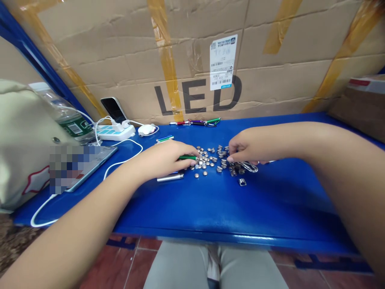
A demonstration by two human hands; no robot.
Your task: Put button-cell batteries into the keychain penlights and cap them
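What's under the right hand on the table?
Peeking out along the lower edge of the right hand are small metal pieces and shiny silver loops, on the blue table. The hand covers whatever lies right below it.

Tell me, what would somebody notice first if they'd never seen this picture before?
Probably the big black letters LED on the cardboard box behind the blue table. Then, mid-table, the left hand pinching a green tube and the right hand reaching in from the other side. Between them, shiny little metal pieces lie scattered.
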